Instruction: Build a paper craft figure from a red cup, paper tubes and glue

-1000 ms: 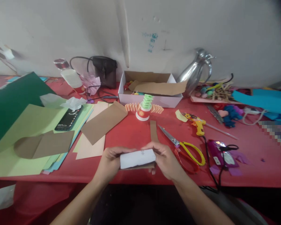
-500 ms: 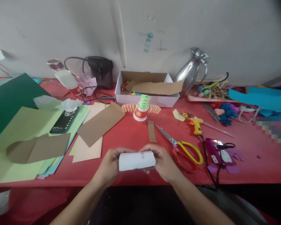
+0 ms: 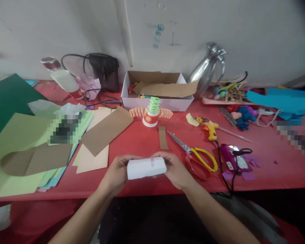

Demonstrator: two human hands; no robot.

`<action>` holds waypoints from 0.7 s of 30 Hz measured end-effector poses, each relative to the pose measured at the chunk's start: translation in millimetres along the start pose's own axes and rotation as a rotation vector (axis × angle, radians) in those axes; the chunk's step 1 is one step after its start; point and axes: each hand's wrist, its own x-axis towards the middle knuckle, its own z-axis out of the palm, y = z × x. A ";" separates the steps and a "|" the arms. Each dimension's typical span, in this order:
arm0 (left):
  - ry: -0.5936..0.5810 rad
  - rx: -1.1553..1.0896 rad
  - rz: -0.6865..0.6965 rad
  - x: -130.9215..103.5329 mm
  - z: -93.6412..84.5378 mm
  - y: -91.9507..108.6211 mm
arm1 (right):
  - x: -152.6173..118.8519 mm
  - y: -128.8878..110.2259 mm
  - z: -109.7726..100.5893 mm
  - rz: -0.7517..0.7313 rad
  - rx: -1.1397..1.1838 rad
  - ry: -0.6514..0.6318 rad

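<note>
A small white box-like piece (image 3: 146, 168) with dark printed characters sits between my two hands over the front of the table. My left hand (image 3: 118, 173) is closed on its left end, and my right hand (image 3: 175, 171) grips the right end; some fingers are hidden behind it. Beyond my hands stands a red and white paper cup (image 3: 150, 119) with a green folded paper strip (image 3: 154, 104) rising from it and orange folded strips (image 3: 138, 112) at its sides. A short brown strip (image 3: 163, 138) lies before the cup. Scissors (image 3: 193, 154) with red and yellow handles lie right of my right hand.
On the right are a yellow glue gun (image 3: 212, 132), its cable and a magenta device (image 3: 234, 157). An open white box (image 3: 157, 104) and a metal jug (image 3: 207, 69) stand at the back. Brown card (image 3: 108, 132) and green paper sheets (image 3: 17, 135) cover the left.
The view has shifted slightly, so the table items appear a little higher and further left. Both hands keep hold of the white piece, which is slightly more tilted.
</note>
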 end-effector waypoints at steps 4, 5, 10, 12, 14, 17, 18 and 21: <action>0.024 0.060 0.074 -0.4 -2.7 -7.0 | -1.5 0.6 -1.4 -0.108 -0.134 -0.009; 0.020 0.087 0.107 -1.1 -3.9 -7.1 | -1.8 0.7 -1.4 -0.109 -0.130 -0.014; -0.101 0.249 0.190 -7.4 -8.8 1.7 | -6.5 -3.8 -0.7 -0.066 -0.059 -0.092; -0.127 0.276 0.200 -9.7 -8.8 4.1 | -9.2 -7.4 0.0 -0.073 -0.057 -0.123; -0.123 0.280 0.214 -10.8 -8.0 2.6 | -11.2 -10.5 0.8 -0.088 -0.070 -0.129; -0.078 0.233 0.255 -11.2 -5.9 -4.4 | -12.5 -13.4 1.8 -0.091 -0.106 -0.109; -0.065 0.220 0.267 -11.4 -5.0 -6.8 | -12.6 -13.6 2.1 -0.095 -0.130 -0.099; -0.054 0.183 0.285 -12.8 -2.5 -11.9 | -13.1 -12.1 2.8 -0.116 -0.147 -0.054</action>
